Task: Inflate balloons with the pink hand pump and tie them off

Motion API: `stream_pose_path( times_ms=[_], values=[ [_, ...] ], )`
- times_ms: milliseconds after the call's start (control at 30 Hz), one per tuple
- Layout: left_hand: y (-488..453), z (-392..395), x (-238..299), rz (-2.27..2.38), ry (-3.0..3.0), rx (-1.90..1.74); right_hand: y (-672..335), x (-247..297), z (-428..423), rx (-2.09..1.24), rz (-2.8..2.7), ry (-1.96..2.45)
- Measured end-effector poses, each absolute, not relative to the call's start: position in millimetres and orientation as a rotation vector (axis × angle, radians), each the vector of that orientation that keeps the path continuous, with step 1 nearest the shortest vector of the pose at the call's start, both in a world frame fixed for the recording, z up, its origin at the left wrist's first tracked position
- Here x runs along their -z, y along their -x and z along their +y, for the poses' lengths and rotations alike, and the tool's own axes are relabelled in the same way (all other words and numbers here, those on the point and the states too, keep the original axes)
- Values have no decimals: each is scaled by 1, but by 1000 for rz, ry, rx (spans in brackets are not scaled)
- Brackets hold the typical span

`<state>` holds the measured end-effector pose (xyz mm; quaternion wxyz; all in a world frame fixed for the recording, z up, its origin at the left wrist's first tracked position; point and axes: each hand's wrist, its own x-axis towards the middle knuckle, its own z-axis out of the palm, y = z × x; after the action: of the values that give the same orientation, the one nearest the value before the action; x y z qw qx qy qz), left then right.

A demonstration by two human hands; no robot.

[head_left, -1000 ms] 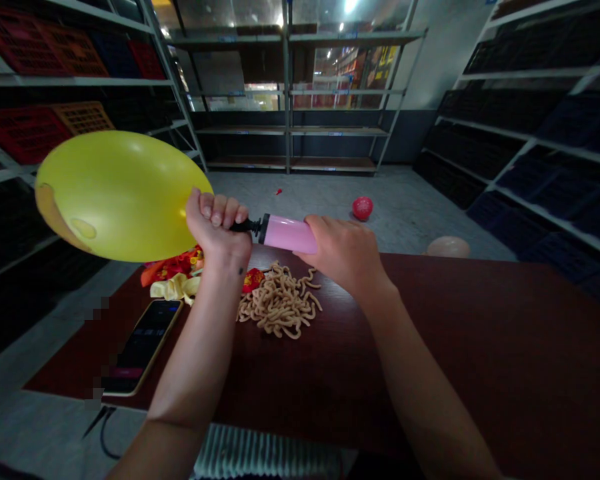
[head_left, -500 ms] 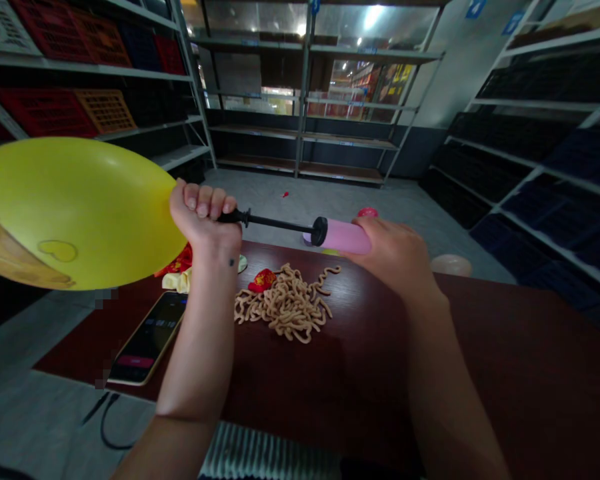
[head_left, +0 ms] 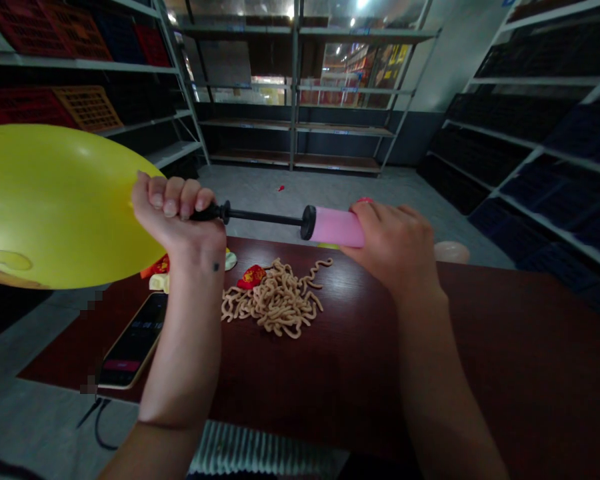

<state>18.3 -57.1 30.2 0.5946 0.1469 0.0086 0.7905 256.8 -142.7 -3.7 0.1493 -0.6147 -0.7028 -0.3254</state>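
Note:
My left hand is closed around the black nozzle end of a balloon pump, with the neck of a large yellow balloon pinched there too. The inflated balloon stretches off to the left and leaves the view. My right hand grips the pump's pink barrel. Between the hands a stretch of black rod shows. The pump lies almost level above the table. Below it sits a heap of long, thin, tan balloons, with a red and yellow piece on top.
A phone lies on the dark brown table, left of my forearm. Red and pale yellow limp pieces lie behind it. Metal shelves stand at the back, crates at the left. A translucent round thing is beyond the table.
The view has shifted a little. My left hand and the yellow balloon sit farther left, and slightly more of the pump's rod shows between my hands. Both grips stay closed.

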Motion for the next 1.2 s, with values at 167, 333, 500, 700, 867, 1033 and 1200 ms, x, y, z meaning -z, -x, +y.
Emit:
stream_pose_path(
  times_ms=[167, 333, 500, 700, 867, 1033, 1200],
  values=[
    [-45, -70, -29, 46, -408, -1786, -235, 7, -142, 900, -2071, 1710],
    [-68, -77, -18, 146, -549, -1737, -225, 9, -141, 825, -2097, 1733],
    [-70, -63, -9, 188, -509, -1690, -229, 12, -138, 769, -2115, 1764],
    [-55, -49, -10, 205, -527, -1673, -226, 16, -134, 633, -2108, 1707],
    [-40, -46, -11, 169, -520, -1685, -231, 17, -132, 583, -2132, 1685],
    [-24, -41, -12, 173, -543, -1746, -248, 22, -126, 566, -2118, 1709],
    [-9, -35, -14, 253, -590, -1823, -266, 32, -114, 507, -2100, 1720]
  ],
)
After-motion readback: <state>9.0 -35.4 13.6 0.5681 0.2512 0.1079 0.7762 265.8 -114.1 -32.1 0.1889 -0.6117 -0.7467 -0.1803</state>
